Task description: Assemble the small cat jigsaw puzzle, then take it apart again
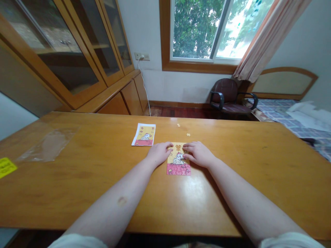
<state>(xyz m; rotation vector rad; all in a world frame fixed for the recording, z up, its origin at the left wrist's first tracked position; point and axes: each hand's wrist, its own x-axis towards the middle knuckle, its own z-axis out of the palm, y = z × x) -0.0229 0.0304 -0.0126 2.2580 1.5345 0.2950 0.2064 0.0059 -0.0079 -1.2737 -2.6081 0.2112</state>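
A small jigsaw puzzle [178, 168] lies flat on the wooden table, yellow above and pink below, with a white cartoon animal in its middle. Near its top edge there is a gap through which the table shows. My left hand [159, 153] rests at the puzzle's upper left edge, thumb and fingers apart. On the opposite edge, my right hand [199, 154] lies with its fingers spread over the border. Neither hand visibly lifts anything. Beyond the puzzle are two loose pieces, a farther puzzle piece [178, 125] and a nearer puzzle piece [188, 134].
A printed picture card [144, 135] with the same design lies left of the puzzle. Farther left are a clear plastic bag [50, 144] and a yellow label [7, 167] on the table [103, 193]. An armchair [227, 96] stands past the far edge.
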